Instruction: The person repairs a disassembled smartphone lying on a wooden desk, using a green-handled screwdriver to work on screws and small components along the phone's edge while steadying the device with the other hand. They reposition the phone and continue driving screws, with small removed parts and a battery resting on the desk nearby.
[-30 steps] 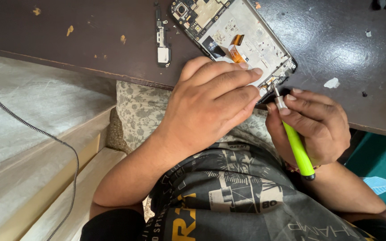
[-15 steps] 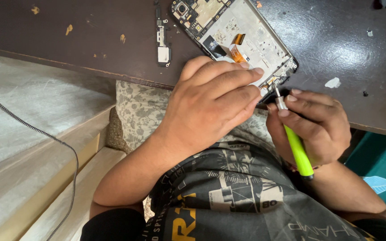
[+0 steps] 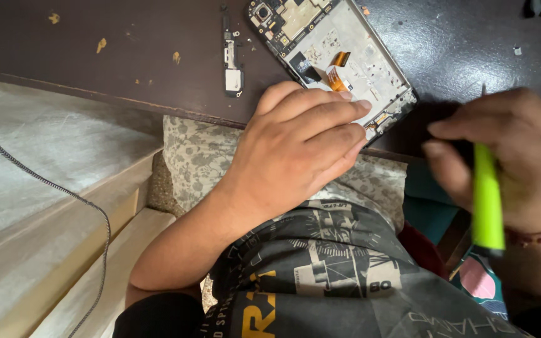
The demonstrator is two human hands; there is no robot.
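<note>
two hands in view. my right hand (image 3: 521, 147) has a clenched grip on a bright green screwdriver (image 3: 487, 200), fingers wrapped round the handle, thin metal tip poking up above the knuckles; it's blurred, so i can't tell more. it hangs just off the near edge of the tabletop (image 3: 126, 56), apart from the phone. my left hand (image 3: 295, 150) lies palm down, fingers bent, not grasping anything; fingertips (image 3: 361, 106) press on the near corner of the opened phone (image 3: 339, 56). phone lies flat and skewed on the dark tabletop, back cover off, board and an orange flex cable (image 3: 336, 78) exposed, its near corner at the tabletop edge. just left of the phone, apart from it, a small narrow detached part (image 3: 231, 59) lies on the tabletop. a few pale flecks further left. below the edge: patterned cushion (image 3: 201, 156), my printed dark shirt (image 3: 333, 269). far left, a grey braided cable (image 3: 64, 194) runs over a pale surface.
</note>
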